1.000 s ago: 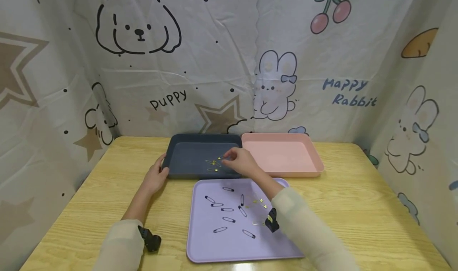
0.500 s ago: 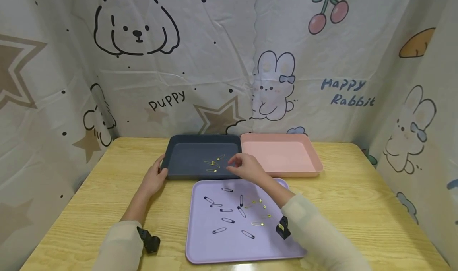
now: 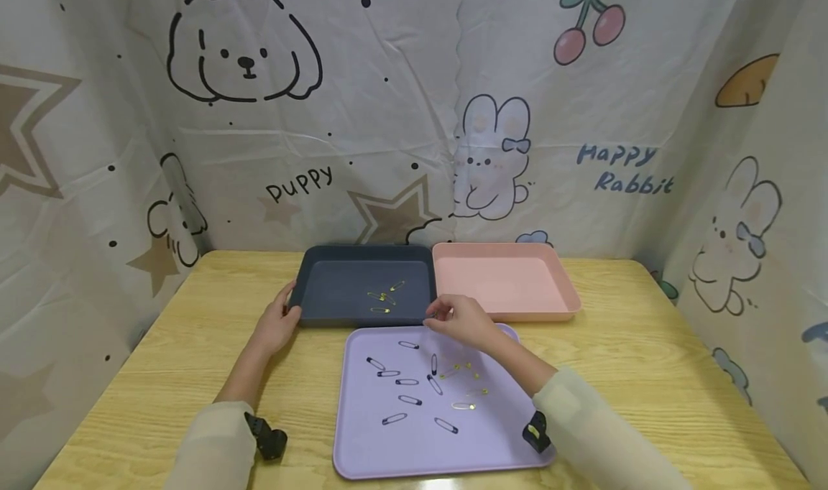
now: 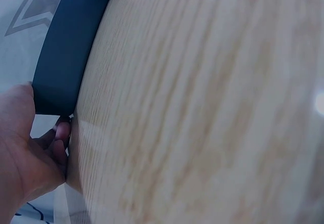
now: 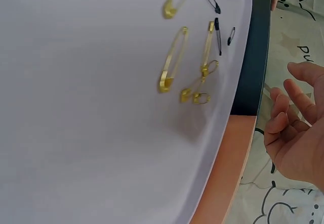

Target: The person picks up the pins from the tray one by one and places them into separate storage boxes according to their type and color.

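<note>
Apparently between pick-ups, my right grip (image 3: 466, 323) hangs empty, parted; gold safety pins (image 5: 165, 84) nearside of it would need fine pinching; my left grip (image 3: 277, 327) clamps the navy tray (image 3: 339, 285)

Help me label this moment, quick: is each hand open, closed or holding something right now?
Left hand: holding the dark blue tray at its left end.
Right hand: open, holding nothing.

Appears to be a curtained-off tabletop workspace with recording gear. Comprises a wood-grain table (image 3: 647, 375), enclosed at the back, left and right by creased, light-coloured cloth (image 3: 401, 52) bearing cartoon prints (image 3: 491, 177). Includes a black wrist-worn camera (image 3: 270, 441) at each sleeve (image 3: 210, 436). Cannot be identified further as a home, an office or a studio.
</note>
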`<state>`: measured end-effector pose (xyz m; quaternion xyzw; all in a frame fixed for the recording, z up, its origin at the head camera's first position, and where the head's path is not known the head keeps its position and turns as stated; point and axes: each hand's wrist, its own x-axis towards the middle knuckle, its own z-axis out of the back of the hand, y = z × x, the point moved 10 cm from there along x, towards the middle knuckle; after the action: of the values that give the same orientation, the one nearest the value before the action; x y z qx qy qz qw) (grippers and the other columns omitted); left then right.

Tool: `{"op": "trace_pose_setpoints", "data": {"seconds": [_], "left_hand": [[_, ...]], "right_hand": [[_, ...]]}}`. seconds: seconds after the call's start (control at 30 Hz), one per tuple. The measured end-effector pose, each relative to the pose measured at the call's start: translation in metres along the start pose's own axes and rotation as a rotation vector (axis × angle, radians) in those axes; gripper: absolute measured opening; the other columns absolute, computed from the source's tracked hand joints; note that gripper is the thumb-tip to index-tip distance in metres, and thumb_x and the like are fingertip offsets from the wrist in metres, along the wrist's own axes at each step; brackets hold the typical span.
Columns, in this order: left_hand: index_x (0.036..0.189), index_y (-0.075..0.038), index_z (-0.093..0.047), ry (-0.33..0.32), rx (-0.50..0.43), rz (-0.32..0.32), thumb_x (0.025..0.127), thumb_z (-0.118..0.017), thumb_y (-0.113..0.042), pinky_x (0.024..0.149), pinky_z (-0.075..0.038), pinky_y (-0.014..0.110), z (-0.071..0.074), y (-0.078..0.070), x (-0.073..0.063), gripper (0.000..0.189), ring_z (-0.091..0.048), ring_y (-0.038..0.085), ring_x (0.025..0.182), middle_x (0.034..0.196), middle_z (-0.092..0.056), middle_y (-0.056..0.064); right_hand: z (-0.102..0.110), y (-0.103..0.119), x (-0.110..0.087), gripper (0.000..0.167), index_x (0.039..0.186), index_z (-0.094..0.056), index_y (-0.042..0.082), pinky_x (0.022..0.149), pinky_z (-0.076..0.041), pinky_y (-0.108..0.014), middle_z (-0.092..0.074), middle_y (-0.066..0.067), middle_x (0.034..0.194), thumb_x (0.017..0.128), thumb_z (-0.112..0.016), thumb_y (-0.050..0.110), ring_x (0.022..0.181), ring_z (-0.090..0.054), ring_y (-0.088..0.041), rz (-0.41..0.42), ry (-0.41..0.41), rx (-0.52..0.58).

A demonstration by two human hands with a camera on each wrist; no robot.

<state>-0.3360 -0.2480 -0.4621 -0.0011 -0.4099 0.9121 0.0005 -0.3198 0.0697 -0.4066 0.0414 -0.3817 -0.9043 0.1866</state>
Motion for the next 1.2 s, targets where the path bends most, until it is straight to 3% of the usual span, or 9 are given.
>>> {"op": "trace_pose_setpoints", "data": {"seconds": [0.2,0.3,0.37,0.43,0.57,0.7,0.97,1.2], "left_hand": [[0.151,-0.010,-0.013,0.009,-0.007,0.009,0.096,-0.034,-0.018,0.090,-0.034,0.047,0.000,0.000,-0.001,0.059,-0.042,0.033,0.105,0.125,-0.045,0.027],[0.151,-0.010,-0.014,0.011,-0.006,0.006,0.096,-0.035,-0.018,0.081,-0.037,0.042,-0.001,0.000,0.000,0.059,-0.046,0.030,0.092,0.103,-0.051,0.021],[0.151,-0.010,-0.014,0.011,0.000,0.003,0.096,-0.035,-0.017,0.072,-0.035,0.036,-0.001,0.000,0.001,0.059,-0.045,0.024,0.079,0.085,-0.045,0.012],[0.151,-0.010,-0.014,0.015,0.000,0.004,0.096,-0.035,-0.017,0.069,-0.034,0.033,-0.002,0.001,0.001,0.059,-0.042,0.022,0.072,0.079,-0.041,0.009],[0.151,-0.010,-0.013,0.017,-0.003,0.007,0.096,-0.034,-0.019,0.081,-0.037,0.041,-0.002,0.002,0.001,0.059,-0.046,0.030,0.091,0.108,-0.050,0.022],[0.151,-0.010,-0.012,0.020,-0.012,0.014,0.097,-0.034,-0.019,0.093,-0.034,0.048,-0.003,0.003,0.001,0.059,-0.041,0.035,0.107,0.134,-0.040,0.029],[0.151,-0.011,-0.010,0.033,-0.025,0.027,0.097,-0.033,-0.020,0.107,-0.025,0.056,-0.004,0.005,0.001,0.060,-0.032,0.043,0.131,0.147,-0.024,0.032],[0.151,-0.010,-0.012,0.024,-0.022,0.023,0.096,-0.034,-0.019,0.103,-0.030,0.054,-0.003,0.004,0.000,0.060,-0.040,0.037,0.116,0.142,-0.033,0.032]], "right_hand": [[-0.001,-0.006,-0.012,0.015,0.092,-0.070,0.010,0.058,-0.039,-0.021,-0.058,0.003,0.075,0.080,-0.070,0.019,0.069,-0.049,-0.011,0.001,0.013,0.010],[0.001,-0.007,-0.018,0.016,0.092,-0.070,0.009,0.058,-0.039,-0.021,-0.059,0.002,0.075,0.080,-0.070,0.019,0.068,-0.047,-0.010,0.031,0.016,-0.005],[0.001,-0.009,-0.022,0.016,0.092,-0.070,0.008,0.058,-0.038,-0.021,-0.058,0.002,0.075,0.080,-0.070,0.020,0.065,-0.046,-0.010,0.052,0.021,-0.015],[0.002,-0.010,-0.027,0.018,0.093,-0.070,0.007,0.057,-0.038,-0.021,-0.058,0.001,0.074,0.080,-0.070,0.019,0.064,-0.045,-0.010,0.072,0.029,-0.018],[0.003,-0.016,-0.034,0.016,0.091,-0.069,0.008,0.055,-0.039,-0.021,-0.058,0.003,0.073,0.080,-0.071,0.019,0.062,-0.045,-0.010,0.085,0.046,-0.039],[0.003,-0.023,-0.042,0.015,0.090,-0.068,0.011,0.053,-0.039,-0.020,-0.057,0.004,0.072,0.080,-0.071,0.021,0.059,-0.045,-0.008,0.074,0.066,-0.063],[0.002,-0.034,-0.059,0.012,0.085,-0.069,0.012,0.049,-0.038,-0.019,-0.056,0.007,0.068,0.079,-0.072,0.022,0.054,-0.042,-0.002,0.124,0.088,-0.080],[0.006,-0.047,-0.078,0.006,0.080,-0.069,0.014,0.057,-0.040,-0.019,-0.057,0.009,0.069,0.078,-0.072,0.019,0.061,-0.045,0.000,0.139,0.128,-0.071]]}}
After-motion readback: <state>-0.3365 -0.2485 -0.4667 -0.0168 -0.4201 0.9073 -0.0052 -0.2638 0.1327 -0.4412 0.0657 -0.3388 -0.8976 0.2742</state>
